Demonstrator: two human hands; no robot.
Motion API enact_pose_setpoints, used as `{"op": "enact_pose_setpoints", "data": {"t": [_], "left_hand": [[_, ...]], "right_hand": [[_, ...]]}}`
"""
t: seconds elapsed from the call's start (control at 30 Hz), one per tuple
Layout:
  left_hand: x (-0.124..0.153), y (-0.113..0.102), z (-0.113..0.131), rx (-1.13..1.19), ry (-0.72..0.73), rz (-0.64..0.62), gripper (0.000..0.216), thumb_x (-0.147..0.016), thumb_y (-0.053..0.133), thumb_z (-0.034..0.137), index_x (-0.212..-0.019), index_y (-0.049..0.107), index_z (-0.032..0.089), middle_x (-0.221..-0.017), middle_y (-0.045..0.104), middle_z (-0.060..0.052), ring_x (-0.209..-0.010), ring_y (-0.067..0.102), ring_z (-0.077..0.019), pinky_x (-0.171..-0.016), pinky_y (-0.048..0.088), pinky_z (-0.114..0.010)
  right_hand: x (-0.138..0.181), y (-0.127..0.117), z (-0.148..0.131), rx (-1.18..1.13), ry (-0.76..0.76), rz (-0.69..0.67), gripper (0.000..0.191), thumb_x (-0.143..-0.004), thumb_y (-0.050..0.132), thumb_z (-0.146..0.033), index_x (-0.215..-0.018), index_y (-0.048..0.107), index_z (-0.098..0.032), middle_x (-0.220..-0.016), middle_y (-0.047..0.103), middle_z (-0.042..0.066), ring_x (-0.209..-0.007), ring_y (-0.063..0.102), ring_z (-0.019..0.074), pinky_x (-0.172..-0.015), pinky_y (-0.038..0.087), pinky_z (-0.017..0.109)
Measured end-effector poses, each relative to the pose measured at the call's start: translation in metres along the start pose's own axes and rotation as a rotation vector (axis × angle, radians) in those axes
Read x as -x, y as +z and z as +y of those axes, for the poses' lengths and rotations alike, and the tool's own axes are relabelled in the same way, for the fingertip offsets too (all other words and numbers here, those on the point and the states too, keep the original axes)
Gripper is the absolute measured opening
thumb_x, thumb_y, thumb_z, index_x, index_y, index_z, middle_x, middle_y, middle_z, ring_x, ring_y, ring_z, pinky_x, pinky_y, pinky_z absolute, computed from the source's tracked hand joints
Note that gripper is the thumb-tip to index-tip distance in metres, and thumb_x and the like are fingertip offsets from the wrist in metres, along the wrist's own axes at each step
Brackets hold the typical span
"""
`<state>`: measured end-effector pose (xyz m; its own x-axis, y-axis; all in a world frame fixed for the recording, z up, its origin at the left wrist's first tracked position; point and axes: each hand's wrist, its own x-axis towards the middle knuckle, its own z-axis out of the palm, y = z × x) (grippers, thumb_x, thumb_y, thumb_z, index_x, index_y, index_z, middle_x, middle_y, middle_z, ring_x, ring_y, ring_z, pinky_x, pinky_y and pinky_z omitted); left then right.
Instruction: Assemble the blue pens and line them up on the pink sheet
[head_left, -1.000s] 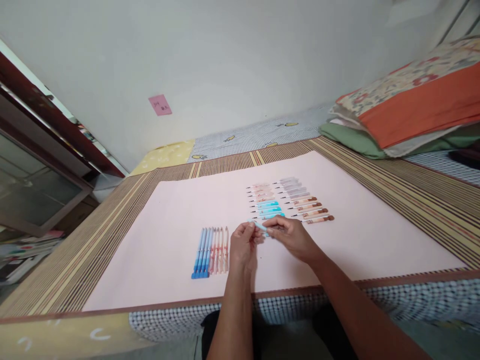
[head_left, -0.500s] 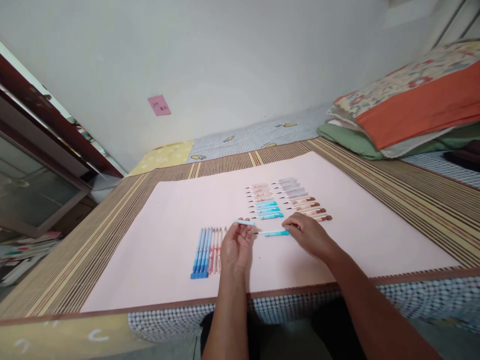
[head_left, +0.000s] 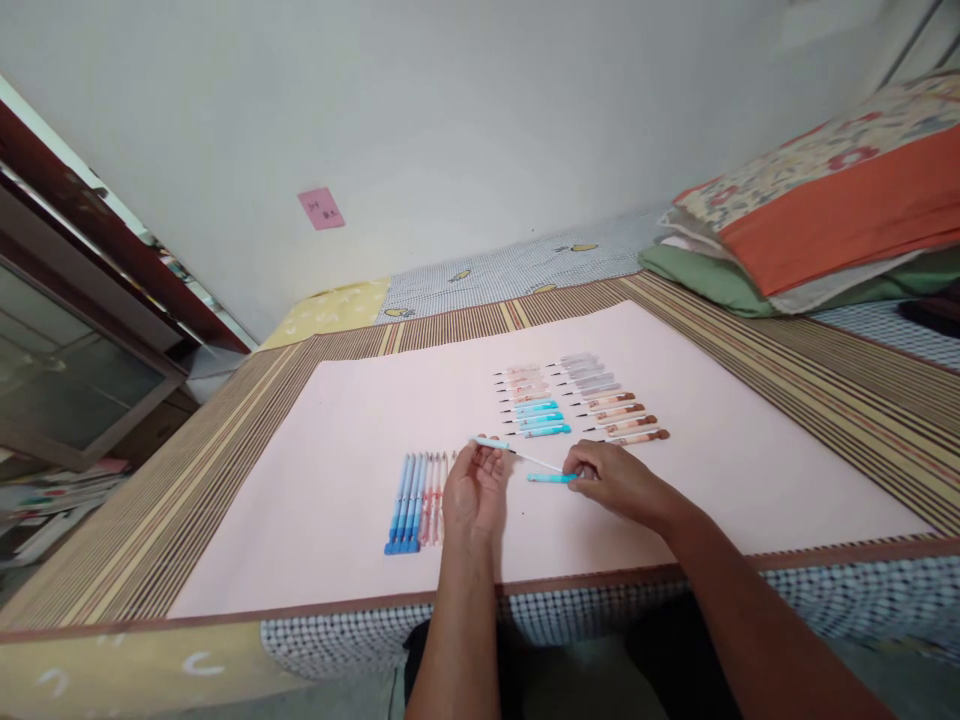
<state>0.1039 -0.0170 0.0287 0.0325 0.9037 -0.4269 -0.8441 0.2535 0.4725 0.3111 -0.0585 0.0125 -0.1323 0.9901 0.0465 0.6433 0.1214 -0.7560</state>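
My left hand [head_left: 474, 488] is closed around a pale blue pen barrel [head_left: 491, 443], its palm turned up. Between the fingertips of my right hand [head_left: 609, 474] is a thin white pen refill [head_left: 538, 461], whose dark tip reaches the barrel's end; I cannot tell whether it is inside. Just below the refill, a turquoise pen part [head_left: 549, 479] lies on the pink sheet [head_left: 315, 450], partly hidden by my right fingers. Several blue pens [head_left: 405, 505] and pinkish pens [head_left: 430, 505] stand side by side left of my left wrist.
Beyond my hands lie rows of pen parts with refills: turquoise parts [head_left: 541, 418], pale pink parts [head_left: 523, 382], grey parts [head_left: 589, 375] and brown parts [head_left: 622, 415]. A striped mat [head_left: 247, 430] lies under the sheet. Folded bedding [head_left: 832, 220] is piled at the right.
My right hand has lifted the white refill from beside the turquoise part and brought its tip to the barrel. The turquoise part stays on the sheet. My left hand barely moves.
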Motion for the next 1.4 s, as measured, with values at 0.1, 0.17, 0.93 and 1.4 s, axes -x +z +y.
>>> {"op": "enact_pose_setpoints", "data": {"t": [0.1,0.17,0.93,1.4], "left_hand": [[0.000,0.000,-0.001,0.001,0.003,0.013,0.017,-0.090,0.057,0.007,-0.075,0.065,0.010,-0.071,0.065,-0.006,-0.063,0.063,-0.0101,-0.063,0.053,-0.018],[-0.001,0.000,-0.002,-0.007,0.004,0.017,0.014,-0.088,0.060,0.007,-0.076,0.065,0.011,-0.071,0.064,-0.005,-0.062,0.063,-0.0099,-0.063,0.054,-0.018],[-0.001,-0.002,-0.008,-0.074,-0.007,-0.025,0.007,-0.084,0.064,0.010,-0.077,0.066,0.011,-0.068,0.065,-0.004,-0.061,0.066,-0.0112,-0.057,0.052,-0.018],[0.002,0.003,-0.008,-0.012,-0.001,0.063,0.013,-0.089,0.060,0.006,-0.077,0.063,0.010,-0.072,0.067,-0.008,-0.072,0.071,-0.0148,-0.066,0.058,-0.019]], "right_hand": [[-0.001,0.004,0.001,-0.039,-0.001,0.056,0.006,-0.078,0.060,-0.025,-0.077,0.065,-0.022,-0.079,0.066,0.001,-0.072,0.058,0.0180,-0.064,0.041,0.029],[-0.004,0.007,0.001,-0.008,-0.004,0.126,0.008,-0.081,0.058,-0.027,-0.077,0.064,-0.022,-0.080,0.065,0.001,-0.074,0.058,0.0181,-0.066,0.041,0.029],[-0.022,0.014,-0.006,0.003,-0.016,0.295,0.007,-0.076,0.057,-0.017,-0.071,0.058,-0.022,-0.067,0.062,-0.001,-0.062,0.054,0.0158,-0.058,0.038,0.028],[-0.019,0.008,-0.012,-0.708,0.012,0.683,0.025,-0.080,0.074,-0.044,-0.082,0.069,-0.019,-0.072,0.070,0.003,-0.062,0.062,0.0147,-0.062,0.054,0.030]]}}
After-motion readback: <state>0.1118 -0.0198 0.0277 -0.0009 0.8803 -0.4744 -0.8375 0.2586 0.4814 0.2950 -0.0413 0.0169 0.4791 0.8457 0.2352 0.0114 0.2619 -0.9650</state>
